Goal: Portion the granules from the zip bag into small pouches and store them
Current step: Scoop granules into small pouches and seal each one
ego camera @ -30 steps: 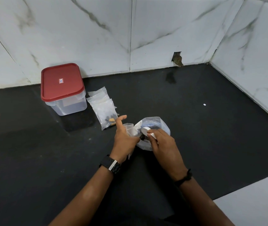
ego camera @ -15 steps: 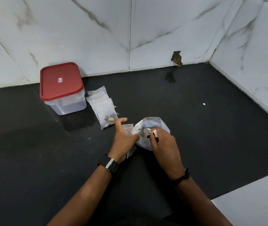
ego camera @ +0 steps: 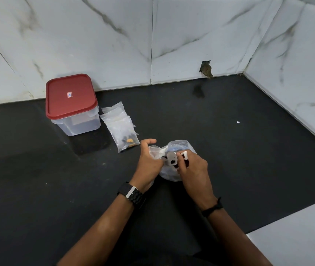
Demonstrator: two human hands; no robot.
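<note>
While the zip bag point(ego camera: 179, 169) sits on the black counter point(ego camera: 37, 189) near the middle of the scene, both hands work at its mouth. The left hand point(ego camera: 149, 162) pinches a small clear pouch point(ego camera: 153, 151) just left of the bag, its fingers curled round the plastic and the forefinger lifted and loosely extended above it. The right hand point(ego camera: 191, 167) grips a small white scoop point(ego camera: 172, 158) by its handle, fingers curled tight around it, with the round bowl turned toward the pouch and a few dark granules point(ego camera: 172, 161) showing at the bowl; whether the scoop touches the pouch cannot be told. Farther off and to the left lies a loose stack of small pouches point(ego camera: 121, 127), overlapping each other, the nearest one showing dark and orange bits at its near end. Just left of that stack, close to the marble wall point(ego camera: 114, 45), stands a clear plastic container point(ego camera: 76, 123) with its red lid point(ego camera: 70, 96) on. A black watch point(ego camera: 131, 194) circles the left wrist, and a thin black band point(ego camera: 212, 207) the right.
</note>
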